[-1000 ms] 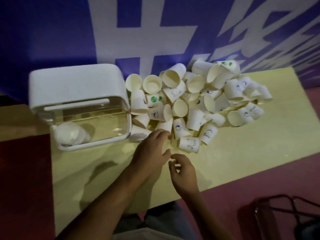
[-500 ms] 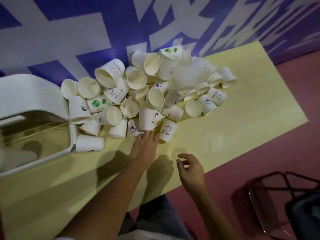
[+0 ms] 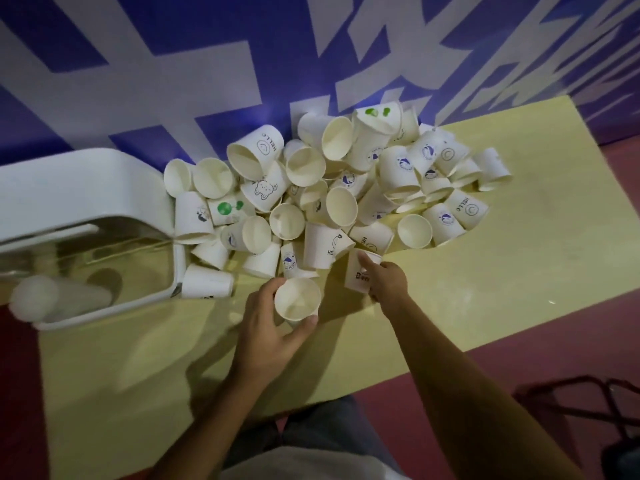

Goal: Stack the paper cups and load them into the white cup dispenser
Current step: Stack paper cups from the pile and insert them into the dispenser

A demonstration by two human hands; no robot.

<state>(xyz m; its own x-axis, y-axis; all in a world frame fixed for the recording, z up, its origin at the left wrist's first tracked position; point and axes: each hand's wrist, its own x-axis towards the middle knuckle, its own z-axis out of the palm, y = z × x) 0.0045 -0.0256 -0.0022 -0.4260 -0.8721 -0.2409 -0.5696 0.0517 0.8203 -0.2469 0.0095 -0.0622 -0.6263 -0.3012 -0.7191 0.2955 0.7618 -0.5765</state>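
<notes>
In the head view, a pile of paper cups [image 3: 341, 206] is seen heaped on the yellow bench [image 3: 519, 271], backed by a blue and white wall [image 3: 138, 64]. Most cups in the pile are lying on their sides or tipped, and several are printed with faces, "HELLO" or green dots.

At the pile's near edge, a plain cup [image 3: 298, 299] is held mouth-up by the left hand [image 3: 266, 330], with fingers and thumb curled round its wall. Just right of it, also at the pile's near edge, a printed cup [image 3: 356, 277] is gripped by the right hand [image 3: 386, 282], one finger laid over its top. The hands are kept apart, each clamped on its own cup.

Left of the pile, right against its outermost cups, the white cup dispenser [image 3: 79, 188] is placed on the bench. Through its clear panel a stack of cups [image 3: 52, 299] is seen lying inside, at the end farthest from the pile.
</notes>
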